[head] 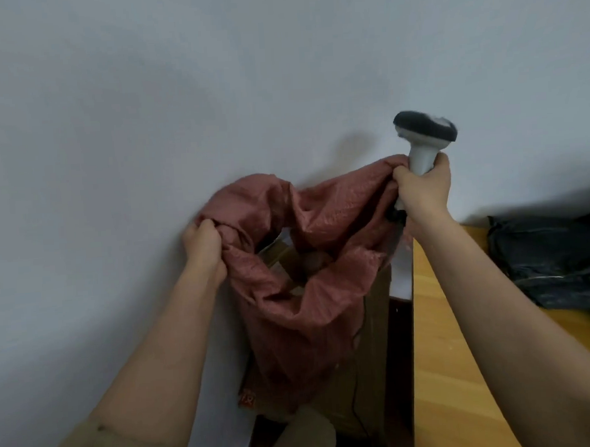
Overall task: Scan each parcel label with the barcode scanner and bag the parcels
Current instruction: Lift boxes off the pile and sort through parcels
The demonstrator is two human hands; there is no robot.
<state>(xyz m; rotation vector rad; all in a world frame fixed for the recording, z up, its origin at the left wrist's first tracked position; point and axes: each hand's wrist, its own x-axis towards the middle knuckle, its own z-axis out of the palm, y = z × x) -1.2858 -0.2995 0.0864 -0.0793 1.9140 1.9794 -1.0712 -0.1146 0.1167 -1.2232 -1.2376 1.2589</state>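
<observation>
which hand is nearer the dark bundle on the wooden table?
Right. The right hand, holding the scanner and the red bag rim, is just left of the dark bundle; the left hand grips the bag's far-left rim.

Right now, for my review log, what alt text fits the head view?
Two hands hold open a reddish woven sack: left hand grips its rim, right hand grips rim plus a barcode scanner. Wooden table to the right.
</observation>
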